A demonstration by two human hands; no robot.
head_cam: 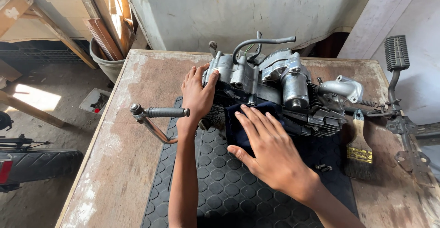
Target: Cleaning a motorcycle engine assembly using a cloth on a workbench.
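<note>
The fingers (205,78) of the left hand (197,97) are spread and curl over the near-left edge of a small motorcycle engine (275,88), gripping nothing but bracing the casing, apparently so it stays put on the bench. The fingers (256,125) of the right hand (268,152) lie flat and slightly fanned on a dark blue cloth (238,131), pressing it against the lower face of the engine; the palm bears down as it would for wiping or padding, not for pinching. The engine sits upright near the middle-back of a worn wooden table (114,164), with its front part over a black rubber mat (229,191) with a hexagon pattern, which probably keeps the metal from sliding and catches grime. A kick-start lever (158,118) with a rubber grip juts out to the left of the left wrist, apart from it. A paint brush (359,145) with a wooden handle lies just right of the engine's cooling fins, partly on the mat, within easy reach. Two small dark fasteners (323,167) rest on the mat near the brush. Further right, a footpeg bracket (401,95) lies along the table edge, well apart from both hands. A tyre (41,164) shows on the floor to the left.
</note>
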